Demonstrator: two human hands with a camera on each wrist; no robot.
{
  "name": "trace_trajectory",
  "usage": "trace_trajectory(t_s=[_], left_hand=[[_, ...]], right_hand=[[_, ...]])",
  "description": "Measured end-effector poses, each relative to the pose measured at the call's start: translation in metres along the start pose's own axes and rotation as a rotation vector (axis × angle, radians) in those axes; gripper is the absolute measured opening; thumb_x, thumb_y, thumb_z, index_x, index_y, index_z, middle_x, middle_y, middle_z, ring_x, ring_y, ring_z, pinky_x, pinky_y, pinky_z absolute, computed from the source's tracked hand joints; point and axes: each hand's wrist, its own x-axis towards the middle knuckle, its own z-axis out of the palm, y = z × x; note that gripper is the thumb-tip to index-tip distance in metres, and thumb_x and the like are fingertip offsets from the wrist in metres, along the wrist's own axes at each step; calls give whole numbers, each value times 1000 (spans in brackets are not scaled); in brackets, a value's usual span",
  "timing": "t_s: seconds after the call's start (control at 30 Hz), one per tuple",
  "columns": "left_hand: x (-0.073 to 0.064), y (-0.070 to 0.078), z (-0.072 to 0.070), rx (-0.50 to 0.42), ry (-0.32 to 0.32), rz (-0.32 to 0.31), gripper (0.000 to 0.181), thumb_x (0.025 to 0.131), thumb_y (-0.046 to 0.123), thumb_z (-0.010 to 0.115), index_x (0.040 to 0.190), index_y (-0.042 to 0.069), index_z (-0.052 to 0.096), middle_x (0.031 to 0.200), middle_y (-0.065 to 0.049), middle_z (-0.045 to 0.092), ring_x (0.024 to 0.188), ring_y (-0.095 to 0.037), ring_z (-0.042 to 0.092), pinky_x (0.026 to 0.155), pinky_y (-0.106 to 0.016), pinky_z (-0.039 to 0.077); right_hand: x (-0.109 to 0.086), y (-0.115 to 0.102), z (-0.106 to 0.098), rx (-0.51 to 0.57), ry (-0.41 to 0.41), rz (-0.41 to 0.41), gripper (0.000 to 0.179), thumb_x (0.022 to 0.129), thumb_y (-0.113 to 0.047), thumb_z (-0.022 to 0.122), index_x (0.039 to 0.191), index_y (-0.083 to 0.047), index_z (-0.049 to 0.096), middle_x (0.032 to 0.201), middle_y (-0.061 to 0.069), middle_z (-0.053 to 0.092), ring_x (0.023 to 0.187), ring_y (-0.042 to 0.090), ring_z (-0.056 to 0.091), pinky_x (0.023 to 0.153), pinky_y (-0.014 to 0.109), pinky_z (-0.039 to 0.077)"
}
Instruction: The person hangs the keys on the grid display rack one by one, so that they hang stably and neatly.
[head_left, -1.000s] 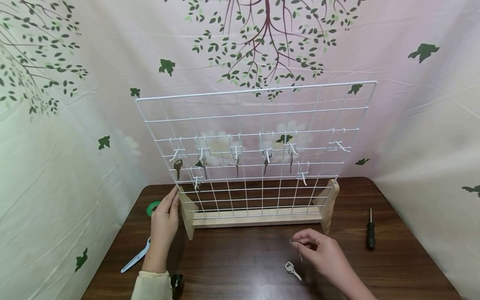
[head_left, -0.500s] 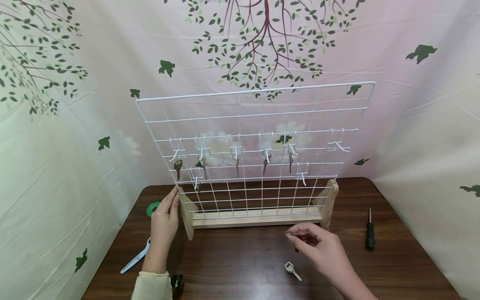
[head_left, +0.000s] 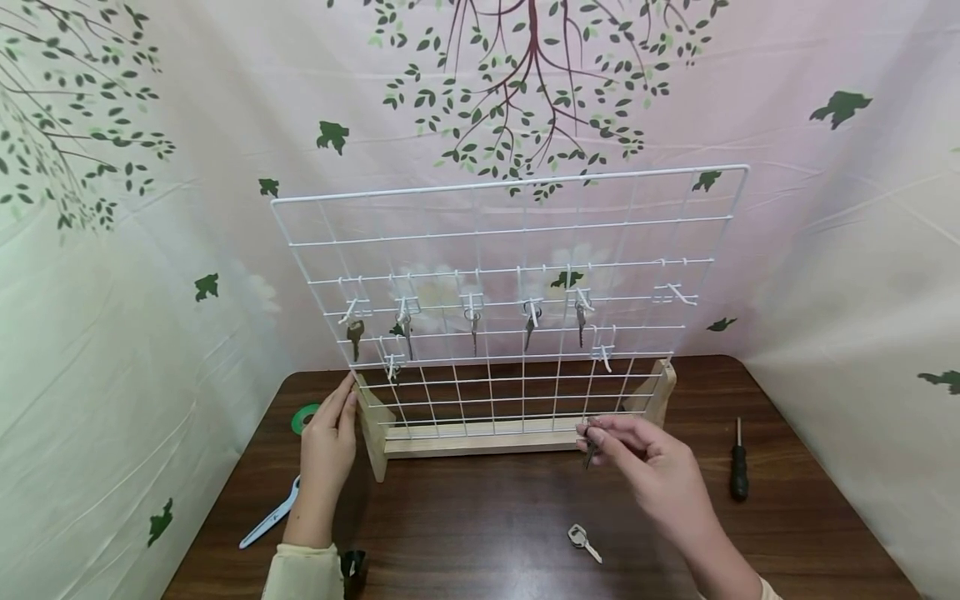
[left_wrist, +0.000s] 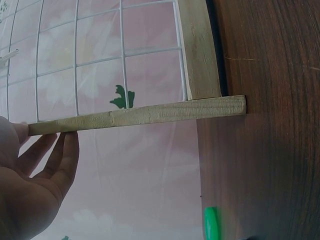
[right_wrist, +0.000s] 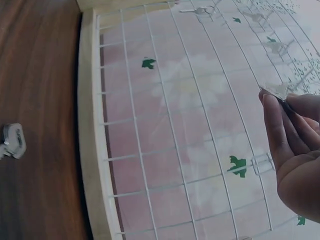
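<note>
A white wire grid rack [head_left: 495, 383] on wooden feet stands on the table, several keys hanging from its hooks. My left hand [head_left: 328, 437] grips the upper end of the rack's left wooden side piece [left_wrist: 135, 116], thumb on one face and fingers on the other in the left wrist view. Between thumb and fingertips my right hand [head_left: 652, 467] pinches a key [head_left: 590, 446], held in front of the rack's lower right part with its blade pointing down. A second key [head_left: 583, 542] lies flat on the table below that hand.
A black-handled screwdriver [head_left: 739, 471] lies at the right. On the left are a green tape roll [head_left: 303, 418] and a light blue handled tool [head_left: 270, 517], partly behind the left arm. A small black object [head_left: 352, 562] sits by the left sleeve. Patterned cloth hangs behind.
My right hand has risen from over the table toward the rack, and the key in its fingers has turned into plainer view. My left hand has stayed on the side piece.
</note>
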Motion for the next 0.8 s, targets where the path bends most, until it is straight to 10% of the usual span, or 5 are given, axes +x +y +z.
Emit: trace_trajectory(t_s=[0.8], left_hand=[[0,0,1,7,10,4,42,113,17,56,154,17,60,147,-20,68,131,-45,67,103,-63,58]], right_hand=[[47,8,-13,180,78,80,27,109,-23,64,123,-1,56,109,-12,83,89,11,83,82,22,66]])
